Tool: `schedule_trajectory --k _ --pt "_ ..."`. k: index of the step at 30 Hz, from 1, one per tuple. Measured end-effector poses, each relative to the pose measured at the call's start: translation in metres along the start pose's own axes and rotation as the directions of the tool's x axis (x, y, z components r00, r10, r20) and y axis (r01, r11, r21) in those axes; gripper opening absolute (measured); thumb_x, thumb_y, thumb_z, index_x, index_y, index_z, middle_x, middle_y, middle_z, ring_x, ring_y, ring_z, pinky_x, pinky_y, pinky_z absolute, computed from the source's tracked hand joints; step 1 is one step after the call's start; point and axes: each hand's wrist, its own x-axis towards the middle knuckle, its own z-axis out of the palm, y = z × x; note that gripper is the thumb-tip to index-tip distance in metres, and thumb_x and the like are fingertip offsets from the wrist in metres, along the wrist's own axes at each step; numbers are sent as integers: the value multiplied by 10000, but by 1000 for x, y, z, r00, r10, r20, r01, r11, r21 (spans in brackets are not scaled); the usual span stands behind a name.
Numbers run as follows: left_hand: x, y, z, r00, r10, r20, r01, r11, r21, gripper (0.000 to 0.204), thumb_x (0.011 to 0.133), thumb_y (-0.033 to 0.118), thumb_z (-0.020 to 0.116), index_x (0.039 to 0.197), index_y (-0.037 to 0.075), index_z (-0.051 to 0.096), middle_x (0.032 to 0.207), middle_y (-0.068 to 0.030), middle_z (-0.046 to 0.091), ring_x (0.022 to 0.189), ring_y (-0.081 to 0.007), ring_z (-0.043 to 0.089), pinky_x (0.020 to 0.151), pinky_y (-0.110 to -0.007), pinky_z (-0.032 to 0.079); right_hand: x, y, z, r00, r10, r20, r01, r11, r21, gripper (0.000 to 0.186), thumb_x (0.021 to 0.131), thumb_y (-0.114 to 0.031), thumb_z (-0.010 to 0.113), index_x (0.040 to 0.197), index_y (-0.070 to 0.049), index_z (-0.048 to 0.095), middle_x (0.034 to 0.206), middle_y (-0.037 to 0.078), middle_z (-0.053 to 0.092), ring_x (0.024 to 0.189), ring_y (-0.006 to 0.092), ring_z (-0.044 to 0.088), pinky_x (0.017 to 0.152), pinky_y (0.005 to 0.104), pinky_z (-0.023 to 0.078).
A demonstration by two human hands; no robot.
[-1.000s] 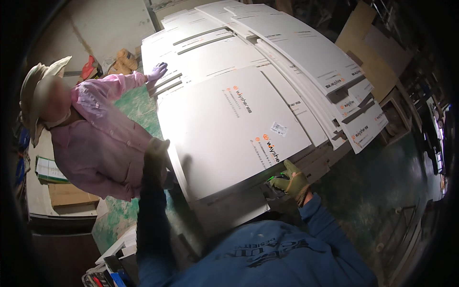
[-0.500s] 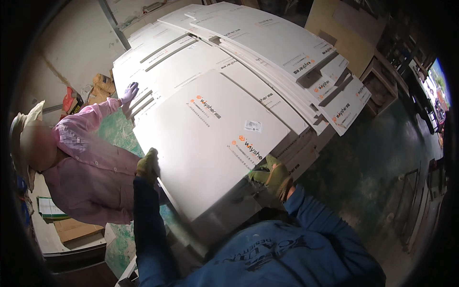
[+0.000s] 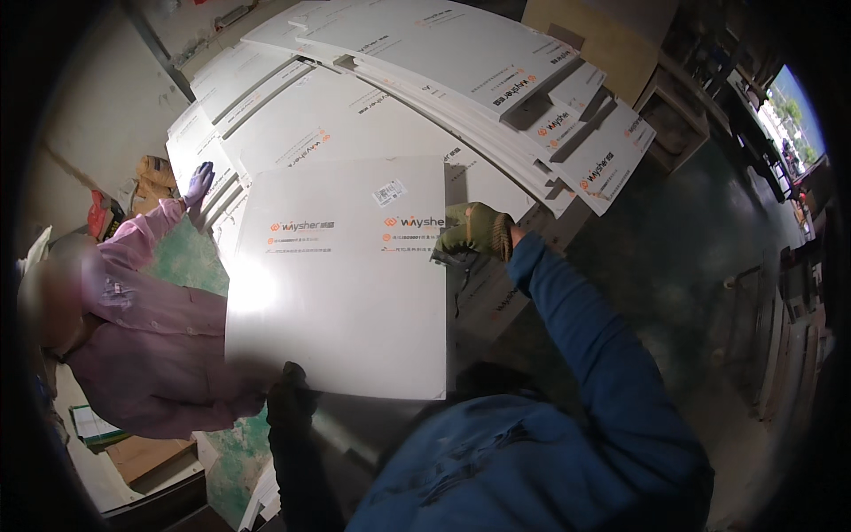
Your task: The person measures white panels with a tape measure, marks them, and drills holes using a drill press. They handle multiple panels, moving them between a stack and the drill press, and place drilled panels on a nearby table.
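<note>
I hold a white printed board with a small label, turned squarely before me above a stack of white boards. My right hand, in an olive work glove, is closed at the board's right edge; a small dark object shows beneath those fingers, too indistinct to name. My left hand, gloved and in shadow, grips the board's lower left edge, its fingers partly hidden.
A co-worker in pink stands at left, a lavender-gloved hand on the stack. Brown sheets, a wooden frame and dark racking are at right. Green floor shows around the stack.
The board in my hands has swung round and shifted toward me, uncovering boards beneath. My left hand has moved down and my right hand up. The co-worker's hand remains on the stack.
</note>
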Motion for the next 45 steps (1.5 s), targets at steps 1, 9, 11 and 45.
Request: schedule_trajectory --k 1,9,11,45 --pt "-4 -13 2 998 42 -38 -38 995 91 142 932 228 651 914 91 615 722 -59 570 596 -229 577 563 -360 486 -1 -7 -2 999 -10 32 13 998 -69 415 831 -91 713 1205 85 670 1056 122 763 872 131 684 799 263 559" --pt "1 -3 36 989 -64 -136 15 941 -339 274 1043 369 534 925 130 596 718 -9 514 605 -160 493 558 -306 395 31 -56 -46 951 285 118 -220 894 -389 968 796 -101 733 1617 0 231 1068 173 743 876 161 684 768 256 549" --pt "3 3 36 986 -62 -153 17 960 -280 289 1057 351 540 1008 79 625 830 -39 588 714 -207 569 669 -348 476 62 -36 -60 938 323 127 -236 862 -448 973 784 -91 750 1620 -33 255 1027 186 743 815 189 690 711 299 563" --pt "-57 36 66 982 178 -66 -162 966 202 298 981 183 673 1228 28 613 1061 -102 680 983 -245 681 807 -357 555 -180 80 26 994 73 82 -84 986 142 683 766 -99 773 1410 12 576 1287 172 679 1155 224 651 1018 364 517"
